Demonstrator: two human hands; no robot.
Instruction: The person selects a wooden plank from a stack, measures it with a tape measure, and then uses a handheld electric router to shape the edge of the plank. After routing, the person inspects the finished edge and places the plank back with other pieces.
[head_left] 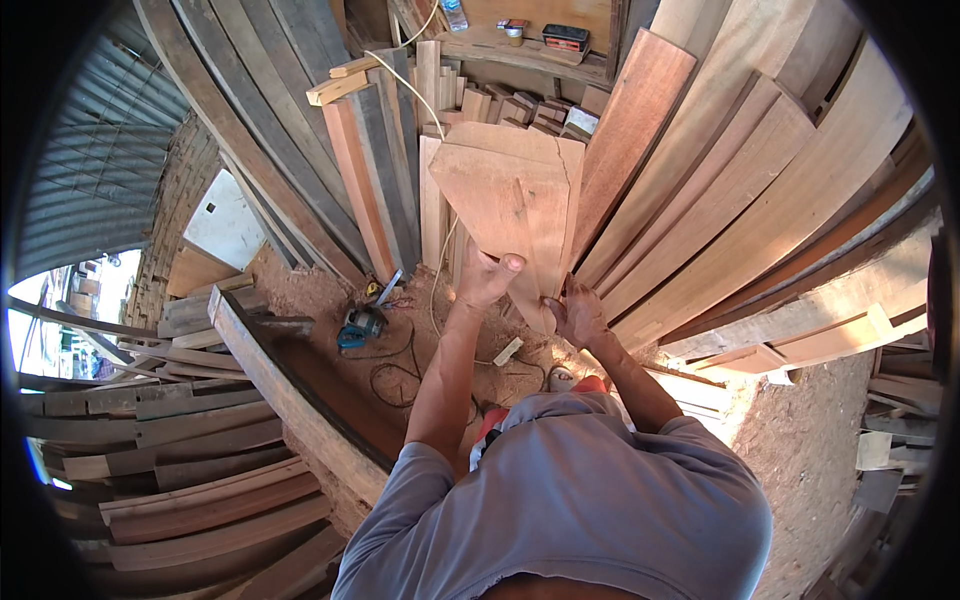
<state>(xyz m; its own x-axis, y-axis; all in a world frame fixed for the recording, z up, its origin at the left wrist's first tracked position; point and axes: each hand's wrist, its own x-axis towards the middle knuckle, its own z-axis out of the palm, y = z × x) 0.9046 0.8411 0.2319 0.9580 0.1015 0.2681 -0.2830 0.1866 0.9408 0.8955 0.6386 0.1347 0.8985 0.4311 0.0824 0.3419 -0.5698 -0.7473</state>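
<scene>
A broad, pale reddish wooden board (pixel 480 185) is tilted up in front of me, its wide end away from me and its narrow end near my body. A dark crack line runs near its far right corner. My left hand (pixel 486 280) grips its left edge, thumb raised over the face and the other fingers mostly hidden. Lower down on the right side, my right hand (pixel 581 314) is closed around the board's near end. A narrower strip of wood (pixel 532 306) shows between my hands; whether it is part of the board I cannot tell.
A teal circular saw (pixel 362 325) lies on the sawdust-covered floor beside a coiled dark cord (pixel 400 375). Long planks (pixel 740 190) lean on the right, grey ones (pixel 290 130) on the left. A wooden trough-like piece (pixel 290 400) lies at left. A black tray (pixel 566 38) sits on the back shelf.
</scene>
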